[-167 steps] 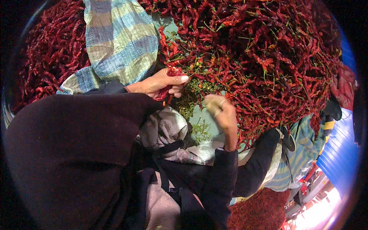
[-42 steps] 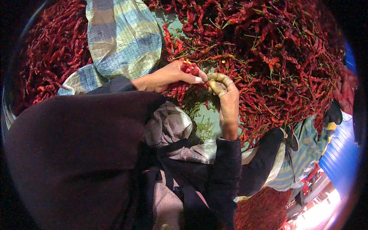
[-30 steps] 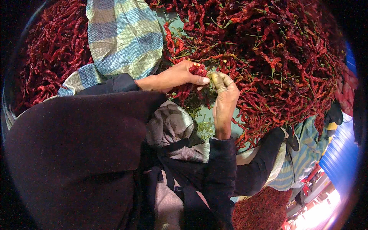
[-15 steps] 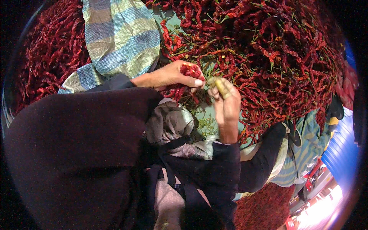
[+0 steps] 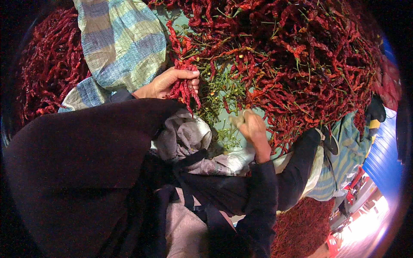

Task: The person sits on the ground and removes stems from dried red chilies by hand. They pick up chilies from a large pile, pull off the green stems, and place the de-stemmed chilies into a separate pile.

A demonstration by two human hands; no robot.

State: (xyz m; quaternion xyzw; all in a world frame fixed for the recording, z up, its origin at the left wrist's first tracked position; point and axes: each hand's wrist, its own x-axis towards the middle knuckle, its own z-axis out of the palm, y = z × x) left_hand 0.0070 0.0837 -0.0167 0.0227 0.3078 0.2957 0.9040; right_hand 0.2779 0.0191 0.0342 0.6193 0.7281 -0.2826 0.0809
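Observation:
My left hand is wrapped round a bunch of wrinkled red chillies. Their ends stick out above and below the fist. To its right, my right hand hovers low over the green stems, with its fingers curled inward. Pale covers sit on some of its fingertips, which are slightly blurred. Whatever those fingers hold, if anything, cannot be made out. A scatter of cut green stems and bits lies between the two hands on a pale green sheet.
A large heap of red chillies spreads across the far right, and another pile lies at the left. Between them is a blue-and-cream checked woven sack. Dark-clothed legs with a shoe stretch out on the right, beside a striped sack.
My left hand has turned and drawn back left, its chillies now upright in the fist. My right hand has moved down, away from the left, over the stems.

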